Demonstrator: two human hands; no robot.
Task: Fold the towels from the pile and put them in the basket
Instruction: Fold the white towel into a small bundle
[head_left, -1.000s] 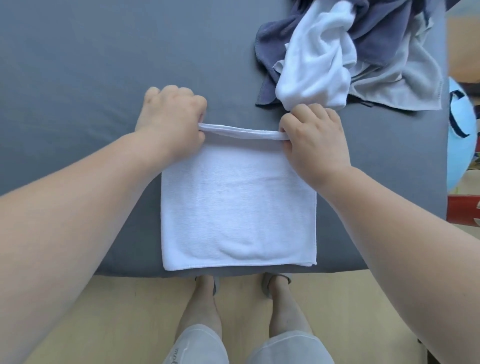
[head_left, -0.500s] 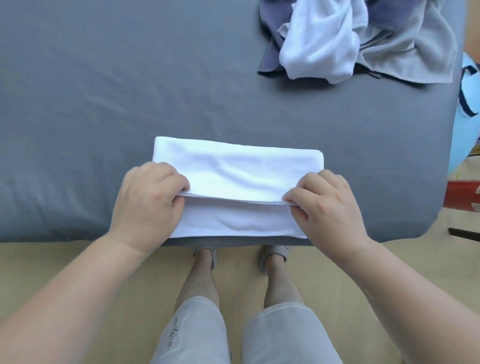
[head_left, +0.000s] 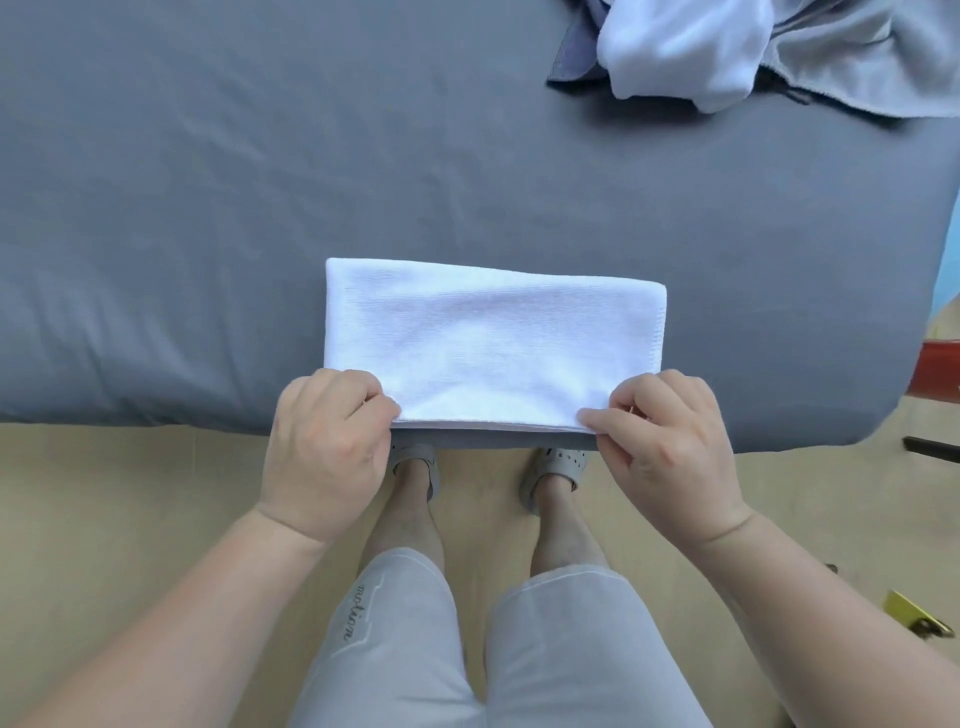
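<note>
A white towel lies folded into a wide rectangle at the near edge of the grey bed. My left hand pinches its near left corner. At the near right corner, my right hand grips the towel between thumb and fingers. The pile of unfolded towels, white, grey and dark blue, sits at the far right of the bed, partly cut off by the frame's top. No basket is in view.
The bed's near edge runs just behind my hands, with tan floor below and my legs and feet under the towel. A light blue object and a red object stand beyond the bed's right side.
Both hands pulled the towel's far edge toward me, folding it in half, and now hold it down on the near edge. The view tilted down, so the pile moved up.
</note>
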